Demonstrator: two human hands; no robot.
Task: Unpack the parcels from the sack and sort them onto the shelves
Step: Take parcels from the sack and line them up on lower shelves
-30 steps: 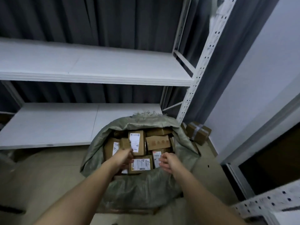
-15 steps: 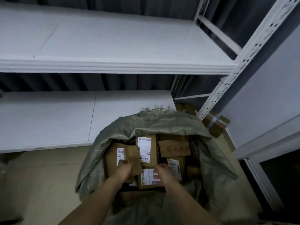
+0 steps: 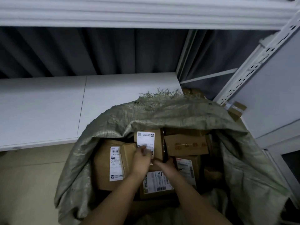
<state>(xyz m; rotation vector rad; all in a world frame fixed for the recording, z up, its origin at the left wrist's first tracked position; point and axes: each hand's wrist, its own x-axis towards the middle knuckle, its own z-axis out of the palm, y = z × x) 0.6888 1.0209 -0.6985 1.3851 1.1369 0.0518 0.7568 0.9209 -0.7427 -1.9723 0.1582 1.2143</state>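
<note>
An open green woven sack (image 3: 162, 114) stands on the floor, filled with several brown cardboard parcels bearing white labels. Both of my hands are inside it at an upright labelled parcel (image 3: 149, 140) in the middle. My left hand (image 3: 141, 161) curls over that parcel's lower left, fingers on its label. My right hand (image 3: 165, 166) grips its lower right edge. Other parcels lie around: a large one on the left (image 3: 107, 166), a plain one on the right (image 3: 186, 146), and a flat labelled one (image 3: 155, 181) under my wrists.
The white lower shelf (image 3: 65, 108) runs behind the sack at the left. The upper shelf's edge (image 3: 146, 15) spans the top. A white perforated post (image 3: 248, 65) rises at the right, with a taped box (image 3: 235, 111) on the floor beside it.
My head has come closer and lower over the sack. Both hands moved up from the flat parcel to the upright labelled parcel and took hold of it.
</note>
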